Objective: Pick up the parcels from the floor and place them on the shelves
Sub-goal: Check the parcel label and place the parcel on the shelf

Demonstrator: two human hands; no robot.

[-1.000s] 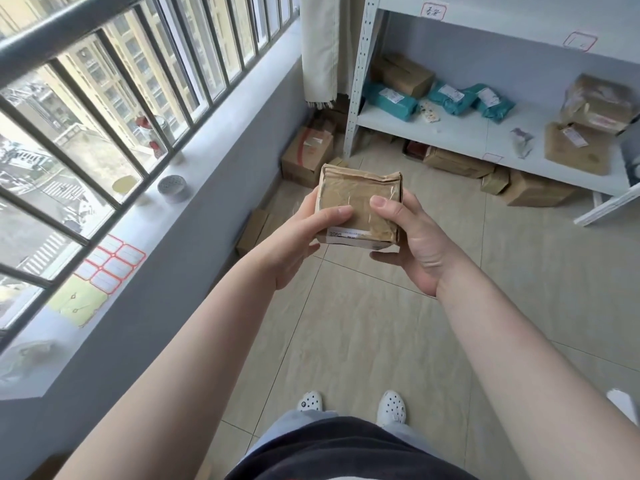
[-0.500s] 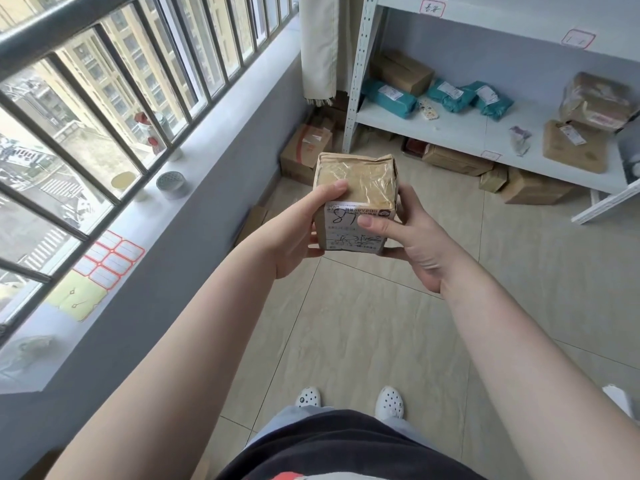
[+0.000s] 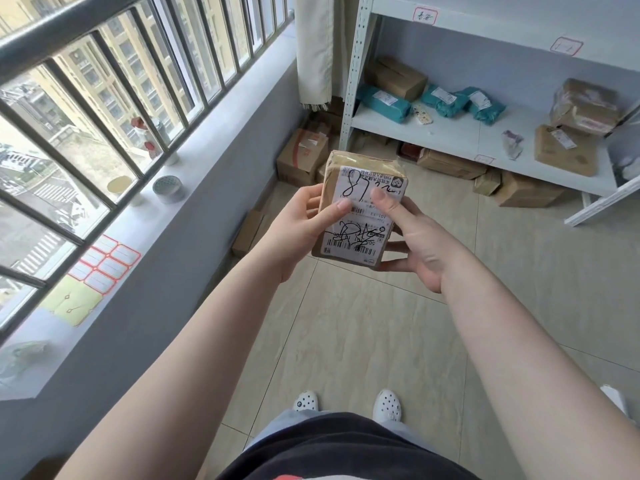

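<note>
Held chest-high over the floor, near the window side: small taped brown parcel [image 3: 360, 209], clamped between left hand [image 3: 304, 226] and right hand [image 3: 415, 244], thumbs on the label. Likely light, stiff-cornered, slick with tape; best gripped by opposite edges. Shelf [image 3: 464, 133] far right.

Left hand [image 3: 298, 223] and right hand [image 3: 420, 244]: both gripping a labelled parcel [image 3: 360, 209], thumbs pressing its label, arms extending forward.

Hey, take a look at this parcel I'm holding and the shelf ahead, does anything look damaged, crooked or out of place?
Nothing looks damaged. The brown parcel, held in the left hand and right hand, looks intact; its shipping label is scribbled over in black marker. Several cardboard boxes sit on the floor under the white shelf.
</note>
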